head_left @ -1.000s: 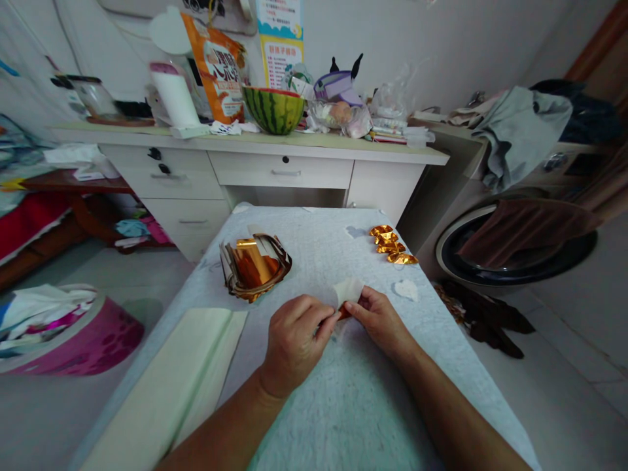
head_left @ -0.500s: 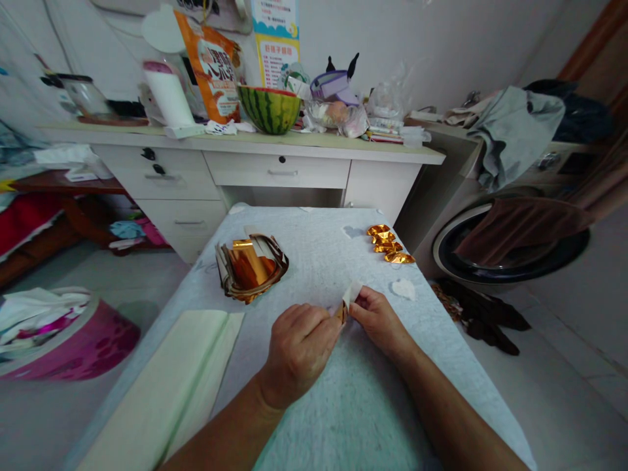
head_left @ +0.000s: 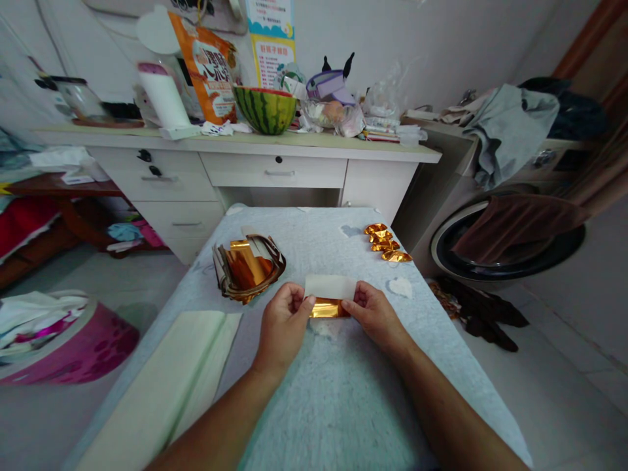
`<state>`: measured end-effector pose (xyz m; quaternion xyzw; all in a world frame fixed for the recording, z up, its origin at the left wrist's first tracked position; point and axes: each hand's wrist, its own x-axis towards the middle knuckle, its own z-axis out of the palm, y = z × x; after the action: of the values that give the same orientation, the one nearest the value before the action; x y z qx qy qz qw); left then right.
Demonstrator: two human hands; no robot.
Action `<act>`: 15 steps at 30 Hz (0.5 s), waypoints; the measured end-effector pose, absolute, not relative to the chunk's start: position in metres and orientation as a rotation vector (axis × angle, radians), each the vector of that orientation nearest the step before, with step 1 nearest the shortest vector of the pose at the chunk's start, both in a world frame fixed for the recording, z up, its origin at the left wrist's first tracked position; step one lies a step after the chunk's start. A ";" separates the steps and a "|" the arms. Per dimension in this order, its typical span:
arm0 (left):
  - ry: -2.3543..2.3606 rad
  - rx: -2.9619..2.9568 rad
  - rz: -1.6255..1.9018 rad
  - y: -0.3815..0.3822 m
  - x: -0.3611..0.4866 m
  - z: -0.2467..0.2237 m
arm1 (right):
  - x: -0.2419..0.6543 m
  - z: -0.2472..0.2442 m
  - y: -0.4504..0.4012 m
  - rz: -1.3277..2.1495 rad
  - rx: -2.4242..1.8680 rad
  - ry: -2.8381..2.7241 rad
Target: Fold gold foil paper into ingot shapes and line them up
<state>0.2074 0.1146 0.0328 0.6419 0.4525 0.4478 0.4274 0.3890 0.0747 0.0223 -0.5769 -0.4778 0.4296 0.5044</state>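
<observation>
Between my two hands a piece of gold foil paper (head_left: pixel 328 308) is stretched out, its white back folded up along the top and its shiny side low. My left hand (head_left: pixel 283 320) pinches the left end between thumb and fingers. At the right end my right hand (head_left: pixel 375 314) pinches it the same way. Several folded gold foil pieces (head_left: pixel 385 242) lie in a row beyond my right hand. A bundle of loose foil sheets with brown edges (head_left: pixel 249 267) sits curled to the far left of my hands.
Long pale paper sheets (head_left: pixel 161 379) lie on the left of the cloth-covered table (head_left: pixel 383 405). Behind it stands a white desk (head_left: pixel 265 170) with a cut watermelon (head_left: pixel 265 110) and an orange snack bag (head_left: pixel 209 69). A pink bin (head_left: pixel 93 340) is at left, a washing machine (head_left: pixel 441 222) at right.
My left hand has moved left and turned, from the bent-up paper to its left end. The foil paper now lies spread between both hands, gold side showing below the white fold.
</observation>
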 end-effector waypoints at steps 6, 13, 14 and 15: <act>1.271 1.682 0.982 0.119 0.206 0.030 | 0.391 0.016 0.075 0.810 -1.573 -1.215; 1.477 2.133 0.756 0.117 0.206 0.028 | 0.381 0.022 0.072 0.457 -1.915 -1.453; 1.499 2.184 0.709 0.117 0.206 0.028 | 0.379 0.023 0.072 0.422 -1.956 -1.484; 1.518 2.228 0.665 0.116 0.206 0.027 | 0.378 0.024 0.071 0.390 -1.986 -1.514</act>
<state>0.2064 0.1164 0.0271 0.7890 0.5376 0.2356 0.1817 0.3780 0.0714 0.0243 -0.7490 -0.5710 0.1469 0.3024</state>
